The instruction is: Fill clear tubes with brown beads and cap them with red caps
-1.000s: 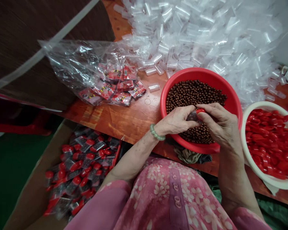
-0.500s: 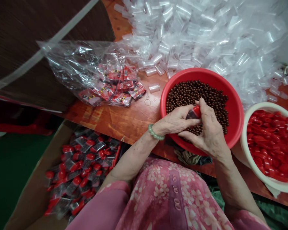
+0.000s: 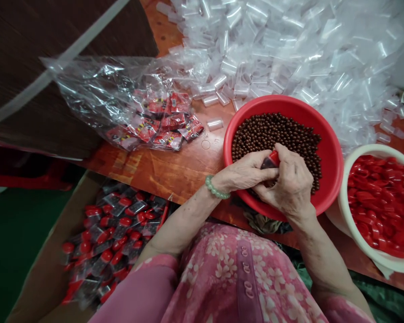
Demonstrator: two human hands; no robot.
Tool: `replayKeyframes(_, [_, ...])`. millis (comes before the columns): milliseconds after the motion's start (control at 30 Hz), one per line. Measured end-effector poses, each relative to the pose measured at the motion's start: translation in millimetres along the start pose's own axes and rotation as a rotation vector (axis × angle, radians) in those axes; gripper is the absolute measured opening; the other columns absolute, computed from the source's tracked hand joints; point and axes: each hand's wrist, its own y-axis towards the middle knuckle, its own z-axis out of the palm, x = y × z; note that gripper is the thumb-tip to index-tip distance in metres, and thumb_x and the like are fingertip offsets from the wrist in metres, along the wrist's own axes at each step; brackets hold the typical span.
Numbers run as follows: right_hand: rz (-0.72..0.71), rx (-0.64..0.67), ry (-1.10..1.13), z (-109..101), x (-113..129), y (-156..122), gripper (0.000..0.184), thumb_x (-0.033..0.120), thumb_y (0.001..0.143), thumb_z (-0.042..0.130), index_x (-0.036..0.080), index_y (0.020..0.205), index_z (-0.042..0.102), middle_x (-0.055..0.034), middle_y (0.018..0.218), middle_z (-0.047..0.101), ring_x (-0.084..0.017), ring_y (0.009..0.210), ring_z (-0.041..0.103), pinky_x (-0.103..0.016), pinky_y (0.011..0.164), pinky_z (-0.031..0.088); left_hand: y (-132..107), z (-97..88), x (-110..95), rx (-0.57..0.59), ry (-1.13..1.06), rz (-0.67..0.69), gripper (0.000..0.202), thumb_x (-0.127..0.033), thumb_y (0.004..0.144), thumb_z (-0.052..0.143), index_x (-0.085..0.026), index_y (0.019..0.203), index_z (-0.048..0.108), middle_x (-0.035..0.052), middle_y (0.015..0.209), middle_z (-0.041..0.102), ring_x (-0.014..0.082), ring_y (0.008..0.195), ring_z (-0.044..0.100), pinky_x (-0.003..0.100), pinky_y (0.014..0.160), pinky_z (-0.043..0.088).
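Observation:
Both hands meet over the red basin [image 3: 330, 148], which is full of small brown beads [image 3: 283, 132]. My left hand [image 3: 245, 172], with a green bead bracelet on the wrist, pinches a small clear vial [image 3: 268, 162] filled with beads. My right hand [image 3: 291, 184] wraps round the same vial and presses on its red cap [image 3: 274, 157] with the thumb. Most of the vial is hidden by the fingers.
A white bowl [image 3: 346, 211] of red caps stands at the right. A heap of empty clear vials [image 3: 283, 49] covers the far table. A plastic bag with red packets [image 3: 161, 121] lies at the left. Below the table edge a cardboard box holds capped vials [image 3: 114, 233].
My right hand turned from covering the vial's top to gripping it from the side and below, thumb on the red cap. The left hand kept its hold and barely moved.

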Motion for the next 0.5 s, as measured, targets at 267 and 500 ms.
replayKeyframes(267, [0.051,0.079,0.074,4.9,-4.1,-6.5,0.075,0.042,0.085,0.062,0.01,0.151,0.042,-0.0225,0.123,0.068,-0.037,0.108,0.067,-0.053,0.094,0.055,3.2,-0.1,3.6,-0.012,0.024,-0.019,0.039,-0.049,0.084,0.077,-0.016,0.094,0.06,0.002,0.091,0.062,0.0151,0.084,0.053,0.029,0.079,0.048])
replayKeyframes(500, [0.109,0.124,0.103,5.8,-0.7,-4.3,0.088,0.035,0.088,0.059,0.011,0.163,0.021,-0.0262,0.143,0.056,-0.039,0.129,0.058,-0.057,0.101,0.054,6.3,1.6,4.1,-0.064,-0.07,0.045,0.038,-0.049,0.087,0.075,-0.016,0.102,0.066,0.004,0.1,0.069,0.0164,0.093,0.06,0.03,0.088,0.051])
